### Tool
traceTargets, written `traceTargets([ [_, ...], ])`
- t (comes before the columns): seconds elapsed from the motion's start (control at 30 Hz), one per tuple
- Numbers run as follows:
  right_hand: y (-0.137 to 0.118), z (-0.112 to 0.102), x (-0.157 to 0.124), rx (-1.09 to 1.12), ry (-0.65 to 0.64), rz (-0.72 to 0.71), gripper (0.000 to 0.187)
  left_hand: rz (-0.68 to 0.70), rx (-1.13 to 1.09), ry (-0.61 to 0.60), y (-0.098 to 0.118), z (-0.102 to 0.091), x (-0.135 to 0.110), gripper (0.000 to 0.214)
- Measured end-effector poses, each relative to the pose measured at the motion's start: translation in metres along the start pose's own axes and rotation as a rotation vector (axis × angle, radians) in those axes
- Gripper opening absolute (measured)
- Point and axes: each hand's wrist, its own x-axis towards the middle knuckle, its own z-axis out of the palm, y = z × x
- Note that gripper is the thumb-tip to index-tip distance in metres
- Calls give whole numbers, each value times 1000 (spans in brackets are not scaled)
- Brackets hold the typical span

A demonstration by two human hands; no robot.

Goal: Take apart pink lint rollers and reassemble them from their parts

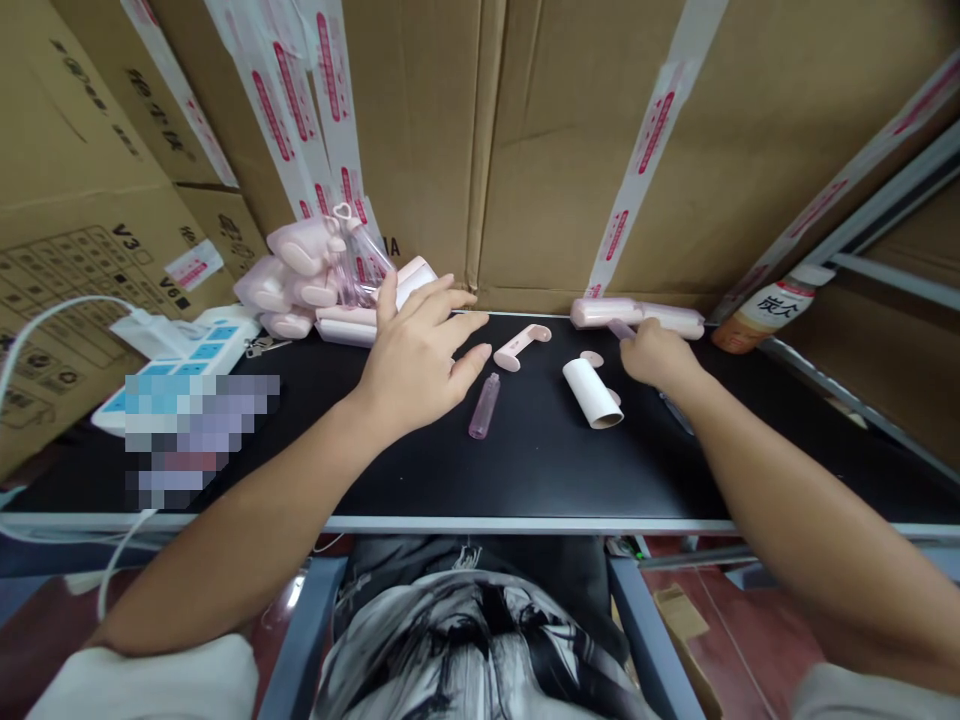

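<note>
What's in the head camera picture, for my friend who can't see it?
A person's left hand is spread open over a black table, and the right hand is beside pink pieces. Between the hands lie a small purple bottle, a pink bracket and a white roll, with brown cardboard behind.

The right hand (660,358) hid part of a pale purple piece (619,327), while mosaic blurred an object (214,430) near the power strip (208,351).
</note>
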Motion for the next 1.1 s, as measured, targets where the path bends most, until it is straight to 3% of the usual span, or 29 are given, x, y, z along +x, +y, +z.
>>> traceTargets([
  [0.3,8,5,11,-73,-88,27,49,-9,-27,-36,-4,2,0,30],
  [0.63,56,5,30,-46,-106,-9,35,-20,-66,-78,-4,4,-1,32],
  [0.83,106,16,1,157,151,-166,52,-93,-109,-121,-7,1,3,32],
  [0.97,131,20,-21,230,-11,-145,43,-107,-119,-121,-9,2,5,33],
  [1.1,149,10,-34,245,-134,-114,28,-112,-150,-127,-11,2,6,34],
])
